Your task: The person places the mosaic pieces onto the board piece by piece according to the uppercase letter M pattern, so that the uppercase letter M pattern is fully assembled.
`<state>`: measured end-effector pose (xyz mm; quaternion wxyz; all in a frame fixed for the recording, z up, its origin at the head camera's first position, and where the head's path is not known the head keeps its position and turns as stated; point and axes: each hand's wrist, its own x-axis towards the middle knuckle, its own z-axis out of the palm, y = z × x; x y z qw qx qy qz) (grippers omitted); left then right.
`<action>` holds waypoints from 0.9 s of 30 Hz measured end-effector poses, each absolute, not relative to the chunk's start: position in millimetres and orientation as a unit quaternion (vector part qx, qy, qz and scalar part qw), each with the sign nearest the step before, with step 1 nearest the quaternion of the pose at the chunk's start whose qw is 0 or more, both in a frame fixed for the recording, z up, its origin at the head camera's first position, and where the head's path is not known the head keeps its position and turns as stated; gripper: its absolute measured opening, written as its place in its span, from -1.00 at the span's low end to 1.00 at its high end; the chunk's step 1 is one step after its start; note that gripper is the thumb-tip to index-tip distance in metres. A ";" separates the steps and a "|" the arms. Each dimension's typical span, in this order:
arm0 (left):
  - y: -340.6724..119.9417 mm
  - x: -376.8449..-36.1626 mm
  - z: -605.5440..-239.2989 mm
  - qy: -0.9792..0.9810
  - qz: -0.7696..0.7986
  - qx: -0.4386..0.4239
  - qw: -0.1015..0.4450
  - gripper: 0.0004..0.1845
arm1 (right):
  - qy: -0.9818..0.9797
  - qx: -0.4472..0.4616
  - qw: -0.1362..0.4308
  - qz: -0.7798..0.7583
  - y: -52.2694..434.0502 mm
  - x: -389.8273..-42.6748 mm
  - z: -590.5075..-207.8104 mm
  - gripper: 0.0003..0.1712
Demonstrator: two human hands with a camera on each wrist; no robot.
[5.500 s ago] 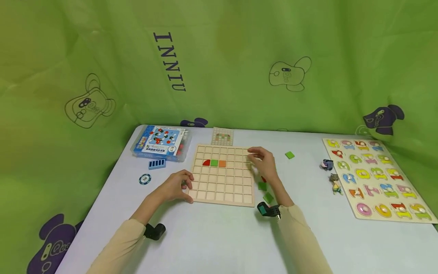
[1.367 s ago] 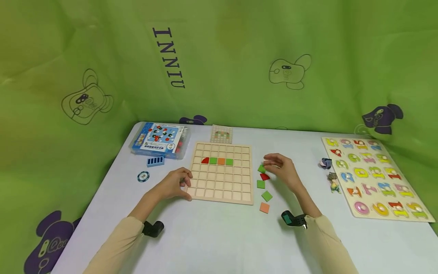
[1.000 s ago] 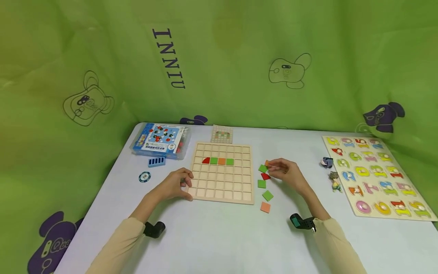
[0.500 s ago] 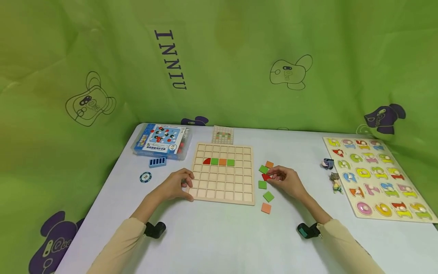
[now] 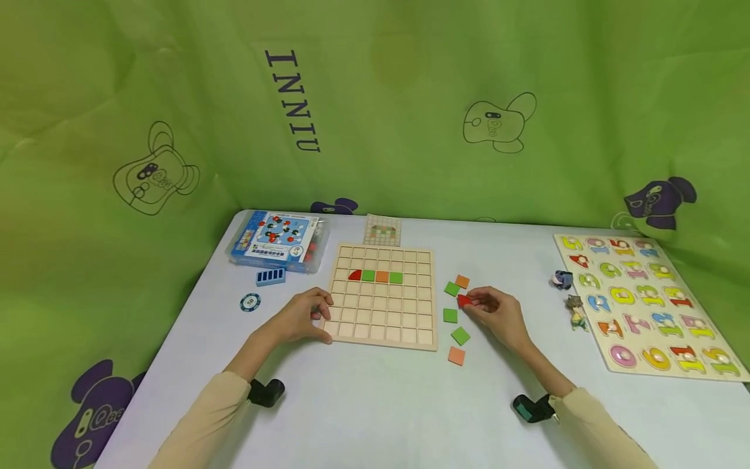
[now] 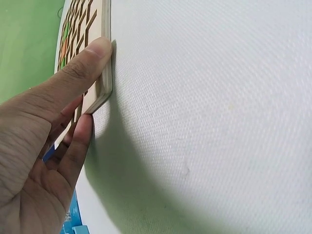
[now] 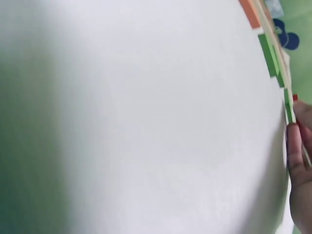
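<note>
A wooden grid board [image 5: 383,319] lies mid-table with a red quarter-round tile [image 5: 354,275], a green tile [image 5: 368,275], an orange tile [image 5: 382,276] and a second green tile [image 5: 396,277] in its second row. My left hand [image 5: 305,316] grips the board's near-left corner, with the thumb [image 6: 92,53] pressed on the board edge [image 6: 106,29]. To the board's right, my right hand [image 5: 473,303] pinches a red tile [image 5: 463,300]. Loose green tiles [image 5: 451,288] [image 5: 450,315] [image 5: 460,335] and orange tiles [image 5: 462,281] [image 5: 456,355] lie around it. The right wrist view shows fingertips [image 7: 295,146] beside green tile edges [image 7: 269,53].
A blue boxed set [image 5: 275,241], a pattern card [image 5: 382,230], a blue block [image 5: 270,277] and a poker chip [image 5: 249,302] lie at the back left. A number puzzle board [image 5: 606,339] and two small figures [image 5: 561,280] [image 5: 576,312] lie at the right. Green cloth hangs behind the table.
The board gained a fourth tile, a green one. My right hand set an orange tile down beside the loose green one, then closed its fingers on the red tile. The left hand stayed put.
</note>
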<state>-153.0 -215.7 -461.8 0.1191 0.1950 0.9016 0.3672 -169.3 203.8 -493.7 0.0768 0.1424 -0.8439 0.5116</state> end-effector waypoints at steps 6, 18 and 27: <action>-215.9 -152.0 -460.1 0.899 0.371 0.200 0.118 -0.61 | -0.828 0.077 0.099 0.547 194.6 -163.7 -493.2 -0.70; -214.9 -150.4 -458.7 0.902 0.366 0.195 0.119 -0.61 | -0.795 0.009 0.132 0.592 163.0 -158.0 -468.4 -0.68; -214.3 -150.8 -458.8 0.904 0.361 0.196 0.115 -0.62 | -0.787 0.008 0.146 0.600 153.0 -173.8 -486.7 -0.69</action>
